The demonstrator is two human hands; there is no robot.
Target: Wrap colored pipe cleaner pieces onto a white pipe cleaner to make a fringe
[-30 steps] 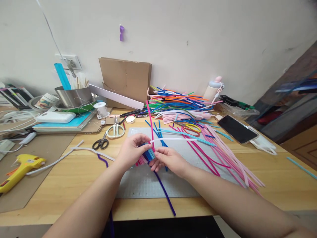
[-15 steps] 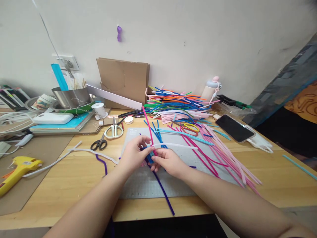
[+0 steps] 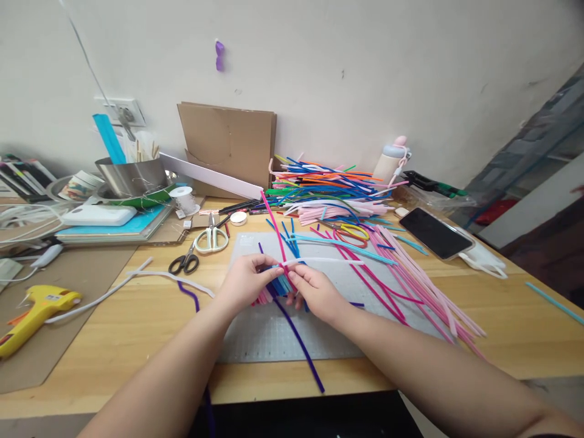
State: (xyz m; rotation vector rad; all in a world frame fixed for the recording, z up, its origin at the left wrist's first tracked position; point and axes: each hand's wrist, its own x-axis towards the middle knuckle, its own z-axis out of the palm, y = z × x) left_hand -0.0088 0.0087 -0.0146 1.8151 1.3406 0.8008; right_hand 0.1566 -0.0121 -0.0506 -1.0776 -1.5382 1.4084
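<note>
My left hand [image 3: 249, 281] is closed, thumb and fingers pinching the upper edge of a small piece made of blue, pink and purple pipe cleaners [image 3: 279, 286]. From the right, my right hand [image 3: 316, 291] pinches a hot-pink pipe cleaner [image 3: 274, 222] at the piece's edge; its long end rises up and away. A white pipe cleaner [image 3: 333, 262] sticks out to the right above my right hand. Out of the near side trails a dark purple pipe cleaner [image 3: 301, 344]. My fingers hide part of the piece. Below lies a grey cutting mat [image 3: 255, 347].
Pink pipe cleaners [image 3: 410, 277] lie right of the hands; a mixed pile [image 3: 328, 188] stands behind. White-handled scissors [image 3: 211, 239], black-handled scissors [image 3: 185, 261] and a yellow glue gun [image 3: 41, 310] are left. A phone [image 3: 435, 232] lies at the right.
My fingertips have shifted closer together along the hot-pink pipe cleaner. The piece has turned, and more of its blue and pink strands show beneath my hands. The view has shifted slightly.
</note>
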